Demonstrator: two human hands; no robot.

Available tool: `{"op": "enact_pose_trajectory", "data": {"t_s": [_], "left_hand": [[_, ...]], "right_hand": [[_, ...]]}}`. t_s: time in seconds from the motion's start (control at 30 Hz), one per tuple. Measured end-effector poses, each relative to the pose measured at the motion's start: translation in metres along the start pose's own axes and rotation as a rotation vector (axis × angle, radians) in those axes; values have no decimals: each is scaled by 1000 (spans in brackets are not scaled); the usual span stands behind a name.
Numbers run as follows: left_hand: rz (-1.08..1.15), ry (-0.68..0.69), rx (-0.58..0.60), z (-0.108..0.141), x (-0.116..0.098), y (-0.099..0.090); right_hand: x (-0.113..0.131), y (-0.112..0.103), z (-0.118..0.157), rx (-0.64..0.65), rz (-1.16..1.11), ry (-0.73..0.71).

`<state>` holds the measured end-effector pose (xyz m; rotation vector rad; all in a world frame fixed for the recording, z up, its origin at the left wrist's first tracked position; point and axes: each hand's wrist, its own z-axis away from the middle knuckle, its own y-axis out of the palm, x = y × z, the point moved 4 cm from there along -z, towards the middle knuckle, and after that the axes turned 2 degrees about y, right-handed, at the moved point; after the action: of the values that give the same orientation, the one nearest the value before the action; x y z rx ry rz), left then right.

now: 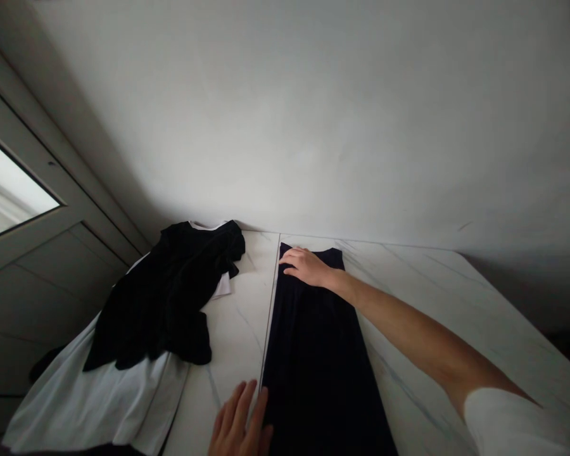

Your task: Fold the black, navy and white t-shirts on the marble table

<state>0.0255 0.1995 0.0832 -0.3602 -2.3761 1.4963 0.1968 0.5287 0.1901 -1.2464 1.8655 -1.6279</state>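
A dark navy garment (323,367) lies lengthwise on the white marbled table (422,304); its lower end runs out of view, and I cannot tell its exact kind. My right hand (306,266) rests on its far left corner with the fingers stretched out over the cloth. At the bottom of the view, my left hand (241,421) is beside the garment's left edge, fingers extended, thumb close to or touching the cloth. Neither hand visibly grips anything.
To the left, a crumpled black garment (156,297) lies on top of white clothing (104,399). A pale wall (304,126) stands along the table's far edge. A panelled door with a glass pane (38,234) is on the left. A seam (268,310) crosses the tabletop.
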Motion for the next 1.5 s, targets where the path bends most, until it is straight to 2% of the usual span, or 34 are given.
{"op": "enact_pose_trajectory", "data": {"t_s": [0.07,0.13,0.2,0.27,0.37,0.43,0.5,0.6,0.67,0.77,0.83,0.97,1.13,1.27,1.33,1.43,1.5], "left_hand": [[-58,132,-89,-13,-7,-2],[-65,213,-120,-19,-15,0],[-51,256,-131,-18,-19,4],[-42,283,-123,-12,-17,7],[-25,342,-115,-9,-12,2],[66,359,-88,-24,-10,-9],[251,269,19,-59,-12,-19],[559,-5,320,-140,-23,-17],[642,-88,497,-197,-38,-5],[628,-239,609,-262,-53,22],[631,-285,643,-284,-60,38],[615,-332,646,-294,-65,51],[590,-362,571,-285,-63,44],[488,-322,529,-277,-66,38],[404,-235,466,-275,-69,38],[348,50,297,-269,-78,40],[361,221,253,-261,-83,46]], "right_hand": [[2,-23,37,-160,-28,115],[8,-42,86,-295,-32,241],[23,-49,142,-362,-19,349],[48,-43,197,-352,-11,430],[99,-17,267,-295,4,483],[132,1,298,-286,43,483],[157,16,317,-294,94,459],[180,27,325,-312,160,415],[187,30,323,-344,176,415],[192,33,318,-404,152,445],[194,37,316,-436,142,449],[197,43,315,-530,171,421],[198,50,318,-514,166,372],[198,53,319,-491,170,350],[197,50,319,-482,177,343],[196,44,317,-401,234,294],[195,45,316,-331,328,222]]}}
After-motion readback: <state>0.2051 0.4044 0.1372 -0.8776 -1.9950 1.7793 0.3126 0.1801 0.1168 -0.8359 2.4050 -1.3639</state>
